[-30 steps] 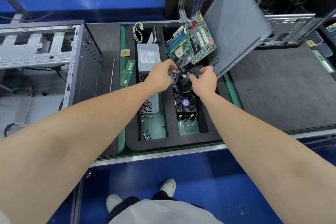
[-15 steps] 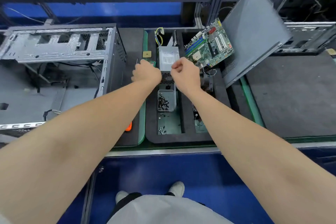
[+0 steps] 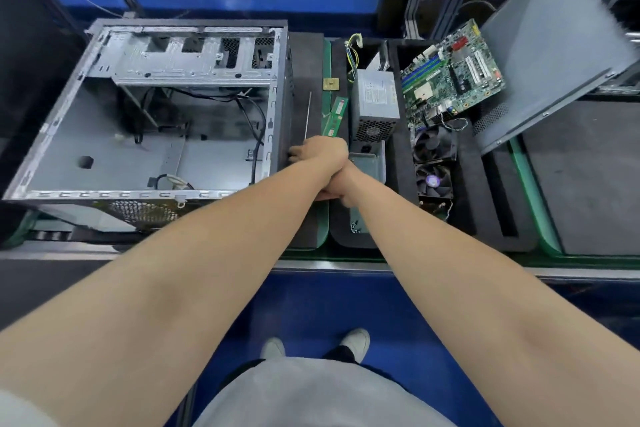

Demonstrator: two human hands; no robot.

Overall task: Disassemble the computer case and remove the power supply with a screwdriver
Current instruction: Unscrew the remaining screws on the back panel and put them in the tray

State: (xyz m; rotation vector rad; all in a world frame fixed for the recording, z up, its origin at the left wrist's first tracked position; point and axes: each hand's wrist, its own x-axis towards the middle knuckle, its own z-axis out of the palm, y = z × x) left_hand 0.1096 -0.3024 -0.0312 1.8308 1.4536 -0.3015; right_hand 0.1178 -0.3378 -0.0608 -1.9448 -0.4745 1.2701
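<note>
The open computer case (image 3: 145, 149) lies on its side at the left, stripped inside except for loose cables. The grey power supply (image 3: 375, 100) sits out of the case in a slot of the black foam tray (image 3: 398, 163). The screwdriver's thin shaft (image 3: 307, 114) lies on the foam between case and tray, its lower end hidden under my left hand (image 3: 320, 152). That hand's fingers curl beside the case's right wall. My right hand (image 3: 337, 189) crosses beneath my left wrist and is mostly hidden, so what it holds does not show.
In the tray lie a motherboard (image 3: 450, 73), two fans (image 3: 433, 163), a memory stick (image 3: 334, 116), a CPU chip (image 3: 330, 83) and loose screws (image 3: 356, 227). The grey side panel (image 3: 554, 52) leans at the right, above a dark mat (image 3: 588, 177).
Both hands left the fans and drew back to the left, crossing at the gap between case and tray. My view swung left, bringing the whole case into sight.
</note>
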